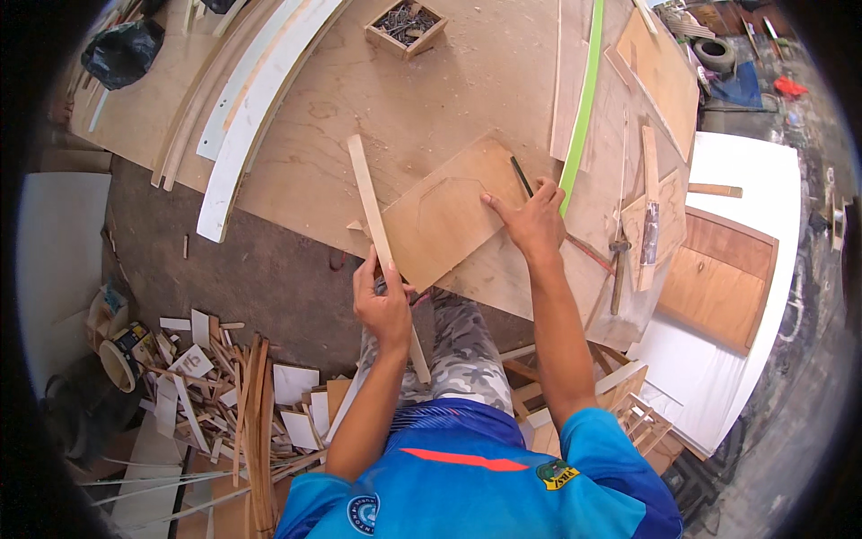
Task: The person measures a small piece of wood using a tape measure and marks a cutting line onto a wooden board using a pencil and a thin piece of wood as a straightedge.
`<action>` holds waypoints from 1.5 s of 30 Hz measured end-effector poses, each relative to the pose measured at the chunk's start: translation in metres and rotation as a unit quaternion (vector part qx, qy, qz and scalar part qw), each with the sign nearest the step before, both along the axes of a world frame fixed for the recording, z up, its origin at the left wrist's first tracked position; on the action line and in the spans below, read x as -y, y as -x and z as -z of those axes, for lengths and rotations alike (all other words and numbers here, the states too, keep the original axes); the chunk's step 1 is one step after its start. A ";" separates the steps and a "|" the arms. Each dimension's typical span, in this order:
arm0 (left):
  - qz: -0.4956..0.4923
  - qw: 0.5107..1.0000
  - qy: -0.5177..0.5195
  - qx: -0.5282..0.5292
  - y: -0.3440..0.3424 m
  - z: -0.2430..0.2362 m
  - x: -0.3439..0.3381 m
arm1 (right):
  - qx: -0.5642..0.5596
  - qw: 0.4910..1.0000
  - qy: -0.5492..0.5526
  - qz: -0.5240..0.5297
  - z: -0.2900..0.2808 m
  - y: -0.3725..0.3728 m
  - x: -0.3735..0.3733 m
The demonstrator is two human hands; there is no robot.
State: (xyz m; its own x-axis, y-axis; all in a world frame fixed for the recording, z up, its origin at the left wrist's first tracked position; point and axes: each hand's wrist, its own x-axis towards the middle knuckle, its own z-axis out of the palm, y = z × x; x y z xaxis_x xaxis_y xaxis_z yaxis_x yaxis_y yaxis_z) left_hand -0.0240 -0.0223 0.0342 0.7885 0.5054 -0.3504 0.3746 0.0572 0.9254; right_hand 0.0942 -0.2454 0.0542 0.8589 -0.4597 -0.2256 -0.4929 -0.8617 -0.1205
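My left hand (pixel 384 310) is closed around a narrow pale wooden strip (pixel 368 193) at the near edge of the workbench. The strip stands along the left edge of a thin plywood piece (pixel 449 216), and its lower end hangs past the bench edge. Faint pencil lines form an angled outline on the plywood. My right hand (pixel 536 225) rests at the plywood's right side, its thumb on the surface. A slim dark pencil (pixel 521 176) sticks out from between its fingers.
A wooden box of nails (pixel 406 27) sits at the back of the workbench (pixel 332 99). Long white boards (pixel 260 85) lie left, a green-edged strip (pixel 584 108) right. A hammer (pixel 618 260) lies near the right corner. Wood offcuts (pixel 202 368) pile on the floor.
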 end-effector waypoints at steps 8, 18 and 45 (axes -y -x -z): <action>0.001 0.994 0.095 -0.056 -0.002 -0.022 0.006 | -0.014 0.995 -0.024 0.101 -0.006 0.008 -0.011; 0.025 0.995 0.092 0.040 -0.046 0.005 -0.014 | 0.135 0.988 -0.054 0.044 0.029 0.032 0.025; 0.040 0.971 0.231 0.036 -0.098 -0.007 0.084 | 0.117 0.927 -0.314 -0.167 -0.030 0.076 0.025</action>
State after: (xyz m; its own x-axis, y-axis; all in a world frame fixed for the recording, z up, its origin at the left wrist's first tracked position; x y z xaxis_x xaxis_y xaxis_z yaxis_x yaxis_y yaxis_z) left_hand 0.0737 -0.1058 0.0413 0.8502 0.2423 -0.4673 0.3299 0.4465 0.8317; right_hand 0.0183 -0.2701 0.0844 0.9891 -0.0006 -0.1475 -0.1078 -0.6855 -0.7201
